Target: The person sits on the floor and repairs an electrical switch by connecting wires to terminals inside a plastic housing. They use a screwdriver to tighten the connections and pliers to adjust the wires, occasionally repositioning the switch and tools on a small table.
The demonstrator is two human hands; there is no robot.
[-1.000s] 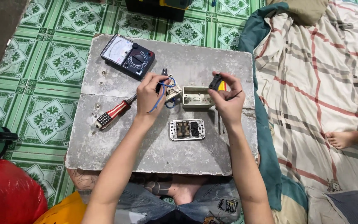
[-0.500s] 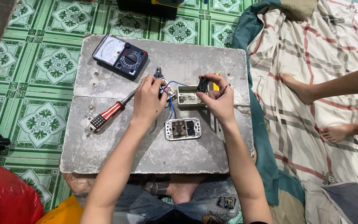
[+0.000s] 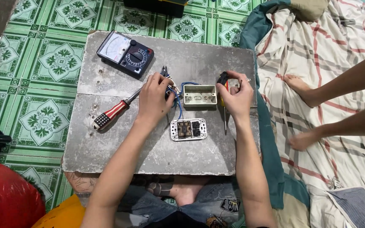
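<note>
A small screwdriver (image 3: 223,99) is gripped by the fingers of the right hand (image 3: 234,99), just beside the beige junction box (image 3: 199,94) on the surface (image 3: 199,59). Blue wires (image 3: 176,101) are pinched in the closed left hand (image 3: 155,99). The box is judged light, rigid and best held by its side walls.

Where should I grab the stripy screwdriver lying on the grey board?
Probably by its fat striped handle. The red, white and blue screwdriver lies flat and slanted on the grey board, handle end low and to the left, with bare board around it. Its metal shaft runs up under the left hand, so come from above at the lower-left end, fingers across the handle.
</note>
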